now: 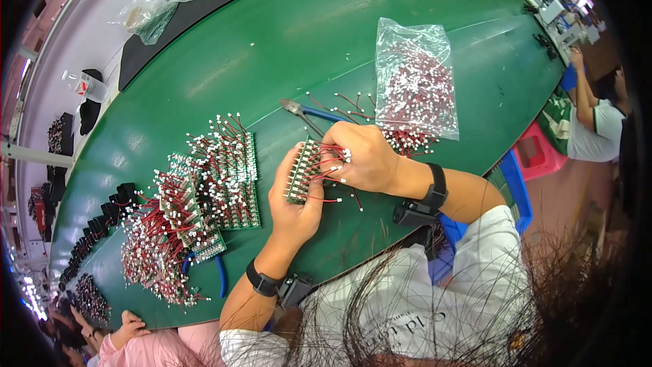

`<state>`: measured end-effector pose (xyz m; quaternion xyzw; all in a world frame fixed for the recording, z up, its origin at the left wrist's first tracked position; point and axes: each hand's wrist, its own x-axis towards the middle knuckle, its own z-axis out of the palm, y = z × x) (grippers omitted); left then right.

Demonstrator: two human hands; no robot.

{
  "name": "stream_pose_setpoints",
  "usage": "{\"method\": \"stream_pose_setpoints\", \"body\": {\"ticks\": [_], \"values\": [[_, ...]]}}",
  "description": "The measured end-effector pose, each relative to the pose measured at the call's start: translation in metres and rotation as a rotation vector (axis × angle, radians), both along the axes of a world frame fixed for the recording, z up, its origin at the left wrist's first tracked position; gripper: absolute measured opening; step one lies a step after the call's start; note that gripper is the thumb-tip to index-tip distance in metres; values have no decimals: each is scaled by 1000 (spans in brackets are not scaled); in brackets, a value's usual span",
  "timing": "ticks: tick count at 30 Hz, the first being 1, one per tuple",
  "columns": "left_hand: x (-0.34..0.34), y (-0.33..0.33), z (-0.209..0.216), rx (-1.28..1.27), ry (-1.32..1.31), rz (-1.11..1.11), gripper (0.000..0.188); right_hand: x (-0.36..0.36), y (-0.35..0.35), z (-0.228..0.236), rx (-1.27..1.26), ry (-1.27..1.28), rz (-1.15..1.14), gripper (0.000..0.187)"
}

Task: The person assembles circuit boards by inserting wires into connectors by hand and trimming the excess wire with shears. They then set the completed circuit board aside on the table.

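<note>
While our left hand (293,212) grips one board (299,173), our right hand (369,156) hides its hold; one bag (415,81), two tools (293,107) lie near.

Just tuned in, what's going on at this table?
A person holds a small green circuit board in the left hand. The right hand is at the board's red wires; whether it grips one is hard to tell. More wired boards lie to the left on the green table. Blue-handled pliers and a clear bag of wires lie beyond the hands.
</note>
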<state>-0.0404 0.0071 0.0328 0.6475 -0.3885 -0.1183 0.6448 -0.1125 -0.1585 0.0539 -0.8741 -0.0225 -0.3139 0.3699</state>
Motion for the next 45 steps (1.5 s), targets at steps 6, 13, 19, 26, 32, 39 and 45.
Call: {"method": "stream_pose_setpoints", "body": {"ticks": [6, 13, 19, 26, 32, 39, 45], "values": [[0, -1, 4, 27, 43, -2, 52, 1, -1, -2, 100, 62, 4, 25], [0, 0, 1, -10, 71, -5, 53, -1, 4, -1, 276, 144, 28, 23], [1, 0, 1, 4, -11, 3, 53, -2, 2, 0, 341, 152, 64, 22], [1, -1, 1, 34, -57, 17, 50, 0, 0, -4, 114, 41, 36, 25], [2, -1, 1, 41, -100, 18, 50, -2, 0, 3, 181, 141, 53, 23], [4, 1, 5, 76, -25, -2, 50, 1, -2, 0, 135, 127, 37, 22], [5, 4, 3, 71, 3, -20, 51, 1, -5, 1, 155, 157, 69, 21]]}}
